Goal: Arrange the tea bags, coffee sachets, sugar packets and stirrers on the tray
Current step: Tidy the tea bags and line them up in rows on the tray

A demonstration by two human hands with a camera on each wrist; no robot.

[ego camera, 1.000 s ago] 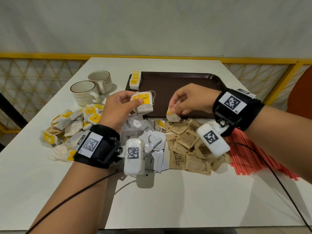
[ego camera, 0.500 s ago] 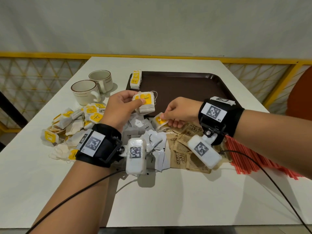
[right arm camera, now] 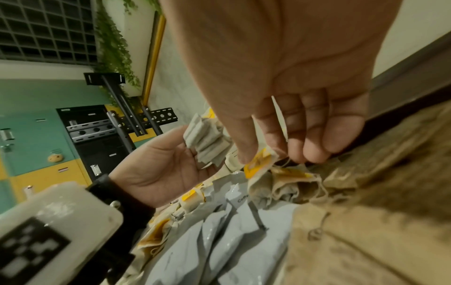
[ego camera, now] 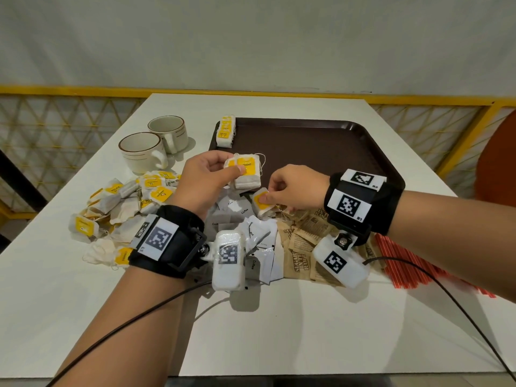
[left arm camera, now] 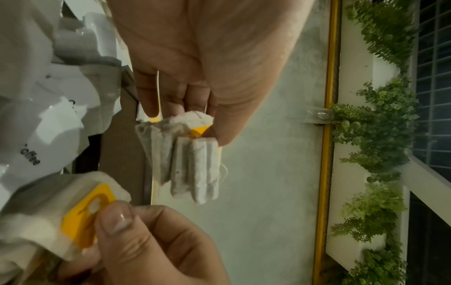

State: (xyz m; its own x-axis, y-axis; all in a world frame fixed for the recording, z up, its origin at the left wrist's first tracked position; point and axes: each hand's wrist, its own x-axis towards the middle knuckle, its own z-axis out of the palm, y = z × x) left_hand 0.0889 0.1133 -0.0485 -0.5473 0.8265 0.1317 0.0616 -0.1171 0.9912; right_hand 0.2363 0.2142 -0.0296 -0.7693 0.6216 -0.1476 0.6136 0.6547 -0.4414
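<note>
The brown tray [ego camera: 321, 152] is sitting on the counter [ego camera: 279, 331], mostly bare. Left hand [ego camera: 203, 182] is pinching a small stack of tea bags [ego camera: 245, 171] just over its near edge; right hand [ego camera: 296, 191] is pinching one more tea bag [ego camera: 261, 202] off the pile by its yellow tag. They're probably light and floppy, so grabbing the tag end seems smartest.

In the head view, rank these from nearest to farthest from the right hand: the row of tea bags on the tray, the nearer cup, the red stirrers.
From the right hand:
1. Red stirrers, to its right by the wrist.
2. Row of tea bags, at the tray's far left corner.
3. Nearer cup, far left, off the tray.
</note>
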